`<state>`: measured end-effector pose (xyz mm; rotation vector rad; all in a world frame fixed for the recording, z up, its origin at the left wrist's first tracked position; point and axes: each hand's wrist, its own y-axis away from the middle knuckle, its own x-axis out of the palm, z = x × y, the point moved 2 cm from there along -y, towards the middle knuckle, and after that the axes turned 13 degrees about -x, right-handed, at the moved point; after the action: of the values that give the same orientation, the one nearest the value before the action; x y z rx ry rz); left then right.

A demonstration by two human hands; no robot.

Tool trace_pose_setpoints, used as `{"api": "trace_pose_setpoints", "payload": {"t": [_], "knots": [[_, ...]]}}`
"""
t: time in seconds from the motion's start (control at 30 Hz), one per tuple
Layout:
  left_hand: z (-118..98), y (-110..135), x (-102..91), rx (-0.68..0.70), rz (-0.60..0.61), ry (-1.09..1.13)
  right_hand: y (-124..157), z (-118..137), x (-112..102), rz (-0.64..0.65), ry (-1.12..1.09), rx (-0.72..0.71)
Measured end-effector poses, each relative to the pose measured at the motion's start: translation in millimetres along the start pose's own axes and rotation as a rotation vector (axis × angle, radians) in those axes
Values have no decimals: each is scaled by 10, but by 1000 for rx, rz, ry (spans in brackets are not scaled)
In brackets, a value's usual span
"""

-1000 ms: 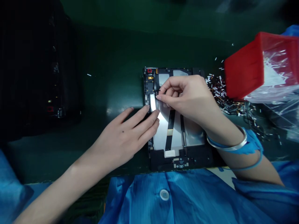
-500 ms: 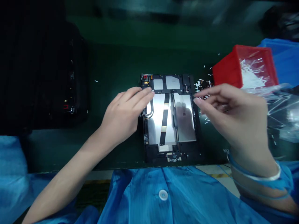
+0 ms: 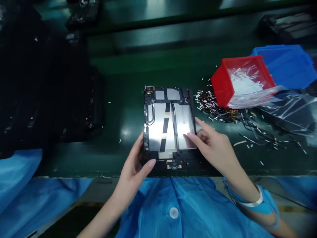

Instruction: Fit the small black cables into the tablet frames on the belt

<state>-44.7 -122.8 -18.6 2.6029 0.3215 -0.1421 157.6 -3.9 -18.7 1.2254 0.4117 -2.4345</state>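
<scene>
An opened tablet [image 3: 160,125] lies in front of me, its silver battery plates, a dark ribbon cable and small circuit boards exposed. My left hand [image 3: 135,163] holds its lower left corner, thumb on the top face and fingers at the side, partly hidden. At the right edge, my right hand [image 3: 213,142] grips the tablet between the thumb, which rests over the battery plate, and the index finger along the side. The other right fingers are curled in. Whether the tablet is raised off the table is not clear.
On the dark green table [image 3: 119,99], a red bin [image 3: 221,84] with white slips and clear plastic stands right, beside a blue bin [image 3: 284,66]. Loose cables [image 3: 262,130] and small scraps lie before them. A dark stack [image 3: 61,99] stands left, near a blue sleeve [image 3: 19,178].
My left hand has moved from the tablet's upper left down to its lower left corner. My right hand has come from above the right side onto the right edge. The view has shifted.
</scene>
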Motion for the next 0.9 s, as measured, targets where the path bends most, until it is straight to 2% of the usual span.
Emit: {"api": "trace_pose_setpoints", "payload": {"t": [0.07, 0.1, 0.17, 0.27, 0.33, 0.4, 0.47, 0.53, 0.6, 0.67, 0.73, 0.8, 0.9], "knots": [[-106, -40, -56, -47, -34, 149, -8, 12, 22, -6, -98, -19], [-193, -70, -104, -23, -79, 154, -10, 18, 26, -15, -147, -30], [-447, -138, -214, 124, -213, 44, -7, 22, 14, -50, -245, -51], [-1003, -246, -295, 526, -495, -396, 4, -9, -34, -141, -345, -70], [-1394, -359, -249, 690, -662, -821, 12, -45, -60, -185, -358, -79], [-1730, -542, -199, 666, -734, -1174, 17, -81, -71, -196, -350, -94], [-1987, -786, -221, 574, -743, -1291, 17, -109, -76, -201, -331, -119], [-2144, -1093, -322, 533, -728, -1180, 13, -126, -83, -204, -315, -150], [-2192, -1463, -473, 493, -715, -893, 10, -134, -96, -220, -308, -183], [-2142, -1871, -605, 403, -697, -526, 12, -136, -112, -238, -303, -198], [-2049, -2263, -640, 295, -660, -303, 18, -132, -125, -255, -304, -198], [-1977, -2591, -570, 241, -586, -278, 21, -125, -127, -269, -328, -208], [-1950, -2925, -385, 312, -423, -376, 15, -124, -102, -314, -363, -246]]}}
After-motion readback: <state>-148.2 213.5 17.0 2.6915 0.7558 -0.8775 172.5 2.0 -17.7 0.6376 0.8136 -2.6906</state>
